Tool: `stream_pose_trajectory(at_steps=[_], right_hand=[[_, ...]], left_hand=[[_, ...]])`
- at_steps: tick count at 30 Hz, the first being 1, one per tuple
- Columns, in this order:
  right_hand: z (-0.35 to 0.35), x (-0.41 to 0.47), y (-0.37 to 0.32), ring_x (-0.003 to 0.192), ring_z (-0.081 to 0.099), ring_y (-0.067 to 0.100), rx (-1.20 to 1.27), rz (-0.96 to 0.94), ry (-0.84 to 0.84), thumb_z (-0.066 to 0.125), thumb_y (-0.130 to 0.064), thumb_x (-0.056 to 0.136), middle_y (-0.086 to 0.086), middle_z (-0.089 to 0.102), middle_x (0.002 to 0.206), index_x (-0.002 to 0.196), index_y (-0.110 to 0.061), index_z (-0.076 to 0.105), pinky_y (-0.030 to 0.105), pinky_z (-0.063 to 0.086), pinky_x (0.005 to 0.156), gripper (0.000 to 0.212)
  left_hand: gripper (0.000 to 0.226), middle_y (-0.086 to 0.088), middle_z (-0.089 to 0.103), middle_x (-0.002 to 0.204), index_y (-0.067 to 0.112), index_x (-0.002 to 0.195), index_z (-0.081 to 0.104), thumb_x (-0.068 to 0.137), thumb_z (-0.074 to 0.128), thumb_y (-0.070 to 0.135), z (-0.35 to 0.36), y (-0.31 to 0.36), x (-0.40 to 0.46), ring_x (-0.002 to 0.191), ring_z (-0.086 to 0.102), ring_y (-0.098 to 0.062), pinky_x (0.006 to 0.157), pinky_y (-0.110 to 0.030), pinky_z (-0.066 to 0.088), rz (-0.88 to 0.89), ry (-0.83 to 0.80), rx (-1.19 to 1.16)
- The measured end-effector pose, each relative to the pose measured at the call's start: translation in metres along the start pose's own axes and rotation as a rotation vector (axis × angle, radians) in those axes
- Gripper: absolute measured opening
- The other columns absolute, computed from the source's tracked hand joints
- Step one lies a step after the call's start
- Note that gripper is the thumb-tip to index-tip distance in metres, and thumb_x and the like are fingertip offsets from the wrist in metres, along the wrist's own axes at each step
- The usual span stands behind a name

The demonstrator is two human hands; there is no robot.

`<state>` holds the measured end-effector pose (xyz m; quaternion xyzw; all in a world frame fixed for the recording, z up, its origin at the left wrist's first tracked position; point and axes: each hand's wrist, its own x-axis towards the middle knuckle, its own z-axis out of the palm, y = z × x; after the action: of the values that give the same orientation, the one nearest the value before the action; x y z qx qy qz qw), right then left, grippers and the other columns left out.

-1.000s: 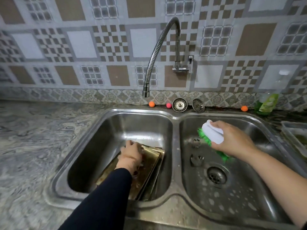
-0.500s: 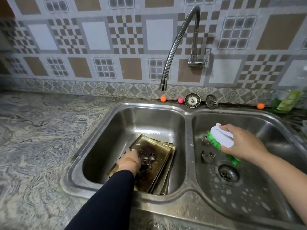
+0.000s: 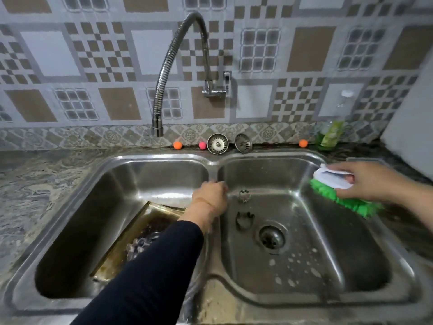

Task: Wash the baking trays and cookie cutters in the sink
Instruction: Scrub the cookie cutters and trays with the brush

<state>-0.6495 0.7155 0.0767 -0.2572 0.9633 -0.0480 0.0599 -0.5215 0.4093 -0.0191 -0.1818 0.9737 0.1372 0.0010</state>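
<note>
Stacked brown-stained baking trays [image 3: 150, 219] lie tilted in the left basin, with one cookie cutter [image 3: 138, 246] resting on the top tray. Two more cookie cutters [image 3: 244, 196] [image 3: 244, 219] sit on the floor of the right basin [image 3: 351, 266]. My left hand [image 3: 209, 195] hovers over the divider between the basins, seen from the back with its fingers hidden. My right hand [image 3: 372, 181] grips a scrub brush [image 3: 332, 184] with a white handle and green bristles, at the sink's right rim.
A flexible faucet [image 3: 178, 55] arches over the left basin. Two sink strainers [image 3: 218, 143] [image 3: 243, 143], small orange and pink balls [image 3: 177, 145] and a green soap bottle [image 3: 330, 134] line the back ledge. The drain [image 3: 271, 236] is open. Marble counter [image 3: 35, 184] lies left.
My left hand has lifted off the tray and moved right and back to the divider. My right hand has carried the brush from over the right basin to its right rim.
</note>
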Motion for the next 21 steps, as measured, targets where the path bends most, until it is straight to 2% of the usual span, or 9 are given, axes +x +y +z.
stream_pose_trajectory(at_steps=[5, 8, 11, 13, 15, 17, 18, 20, 21], right_hand=[[-0.041, 0.017, 0.071, 0.109, 0.057, 0.027, 0.026, 0.19, 0.119, 0.075, -0.041, 0.068, 0.003, 0.058, 0.131, 0.136, -0.037, 0.048, 0.035, 0.047, 0.085, 0.073], [-0.041, 0.033, 0.105, 0.123, 0.05, 0.026, 0.079, 0.27, 0.173, 0.075, -0.038, 0.071, 0.0, 0.049, 0.143, 0.139, -0.033, 0.045, 0.034, 0.043, 0.094, 0.074], [-0.018, 0.051, 0.127, 0.129, 0.045, 0.025, 0.079, 0.286, 0.121, 0.074, -0.033, 0.076, 0.001, 0.043, 0.147, 0.143, -0.026, 0.041, 0.031, 0.039, 0.096, 0.075], [0.003, 0.065, 0.134, 0.13, 0.045, 0.025, 0.08, 0.284, 0.091, 0.072, -0.032, 0.079, 0.004, 0.042, 0.148, 0.146, -0.023, 0.037, 0.03, 0.039, 0.096, 0.076], [0.025, 0.082, 0.141, 0.129, 0.044, 0.027, 0.078, 0.287, 0.073, 0.069, -0.033, 0.081, 0.008, 0.042, 0.147, 0.148, -0.024, 0.033, 0.032, 0.04, 0.097, 0.076], [0.044, 0.096, 0.149, 0.13, 0.043, 0.029, 0.073, 0.293, 0.057, 0.066, -0.033, 0.083, 0.009, 0.04, 0.148, 0.149, -0.024, 0.03, 0.034, 0.041, 0.098, 0.076], [0.051, 0.101, 0.152, 0.129, 0.044, 0.029, 0.087, 0.301, 0.054, 0.065, -0.033, 0.083, 0.009, 0.039, 0.148, 0.149, -0.023, 0.029, 0.035, 0.041, 0.097, 0.076], [0.059, 0.108, 0.159, 0.128, 0.045, 0.03, 0.103, 0.308, 0.082, 0.065, -0.032, 0.084, 0.008, 0.04, 0.147, 0.149, -0.023, 0.028, 0.036, 0.043, 0.095, 0.076], [0.062, 0.11, 0.161, 0.128, 0.044, 0.03, 0.093, 0.3, 0.097, 0.065, -0.031, 0.084, 0.008, 0.04, 0.147, 0.149, -0.023, 0.028, 0.036, 0.043, 0.094, 0.076]], left_hand=[[0.041, -0.004, 0.052, 0.132, 0.025, 0.128, 0.051, 0.087, 0.054, 0.03, 0.055, 0.029, 0.029, 0.122, 0.049, -0.027, 0.105, -0.044, 0.04, 0.009, -0.199, 0.016], [0.054, -0.003, 0.035, 0.148, 0.032, 0.137, 0.042, 0.086, 0.056, 0.041, 0.091, 0.036, 0.045, 0.13, 0.041, -0.03, 0.107, -0.046, 0.038, -0.036, -0.334, -0.027], [0.059, -0.003, 0.018, 0.155, 0.041, 0.142, 0.033, 0.087, 0.054, 0.052, 0.121, 0.038, 0.056, 0.137, 0.031, -0.037, 0.113, -0.047, 0.029, -0.094, -0.361, -0.082], [0.057, -0.006, 0.016, 0.154, 0.045, 0.142, 0.03, 0.089, 0.05, 0.053, 0.14, 0.037, 0.064, 0.135, 0.031, -0.04, 0.113, -0.044, 0.028, -0.084, -0.325, -0.052], [0.054, -0.011, 0.023, 0.152, 0.037, 0.143, 0.033, 0.093, 0.05, 0.047, 0.155, 0.038, 0.072, 0.133, 0.036, -0.039, 0.108, -0.029, 0.035, -0.113, -0.294, -0.065], [0.049, -0.017, 0.034, 0.149, 0.015, 0.143, 0.039, 0.098, 0.05, 0.03, 0.17, 0.037, 0.078, 0.133, 0.038, -0.036, 0.089, -0.003, 0.038, -0.11, -0.271, -0.031], [0.049, -0.016, 0.037, 0.148, 0.012, 0.143, 0.041, 0.098, 0.049, 0.03, 0.173, 0.036, 0.08, 0.133, 0.039, -0.035, 0.087, -0.004, 0.04, -0.126, -0.255, -0.046], [0.056, -0.004, 0.037, 0.149, 0.03, 0.142, 0.039, 0.092, 0.038, 0.055, 0.182, 0.033, 0.083, 0.127, 0.044, -0.032, 0.099, -0.025, 0.042, -0.143, -0.305, -0.059], [0.058, -0.001, 0.038, 0.147, 0.038, 0.14, 0.037, 0.087, 0.036, 0.062, 0.184, 0.033, 0.085, 0.124, 0.046, -0.03, 0.099, -0.032, 0.043, -0.17, -0.316, -0.01]])
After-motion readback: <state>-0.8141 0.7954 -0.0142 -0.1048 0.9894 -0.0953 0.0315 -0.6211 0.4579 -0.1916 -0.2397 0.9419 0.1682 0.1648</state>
